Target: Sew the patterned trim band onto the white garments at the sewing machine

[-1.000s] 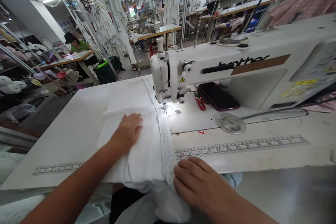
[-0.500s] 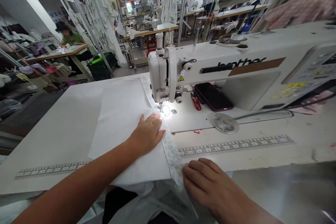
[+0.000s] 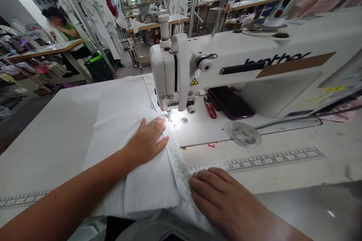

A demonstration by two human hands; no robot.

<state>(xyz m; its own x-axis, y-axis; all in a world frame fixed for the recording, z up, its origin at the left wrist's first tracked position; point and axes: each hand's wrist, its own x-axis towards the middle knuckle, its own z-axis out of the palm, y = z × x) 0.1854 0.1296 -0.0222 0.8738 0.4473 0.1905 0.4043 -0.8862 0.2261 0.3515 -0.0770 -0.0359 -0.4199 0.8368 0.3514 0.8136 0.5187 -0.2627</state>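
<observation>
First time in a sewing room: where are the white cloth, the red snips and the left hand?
White cloth [image 3: 121, 120], head view: its flat upper part.
Red snips [image 3: 209, 110], head view: the handle.
Left hand [image 3: 146, 140], head view: its back.

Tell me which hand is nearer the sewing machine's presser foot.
Left. The left hand rests on the white fabric, just left of the presser foot; the right hand is farther away, lower in view beside the patterned strip.

Head-worn view, forward and down
</observation>
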